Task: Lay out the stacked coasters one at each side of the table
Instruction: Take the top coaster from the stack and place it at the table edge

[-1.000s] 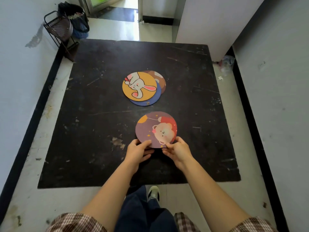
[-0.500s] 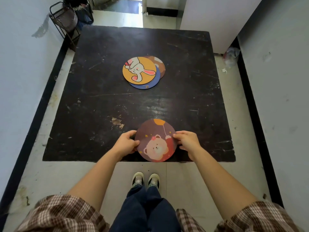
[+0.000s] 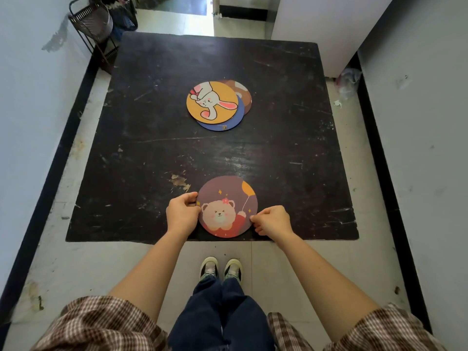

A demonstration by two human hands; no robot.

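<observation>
Head view: scuffed, matt black square table top on a stained pale tiled floor, flanked by pale blue walls with black skirting, a black wire rack at the far left corner. Fanned stack of three round flat coasters at table centre, yellow rabbit-print coaster uppermost over a blue one and a brown one; round mauve bear-print coaster lying flat at the near edge. Left hand and right hand, fingers curled, pinch that coaster's opposite rims.
</observation>
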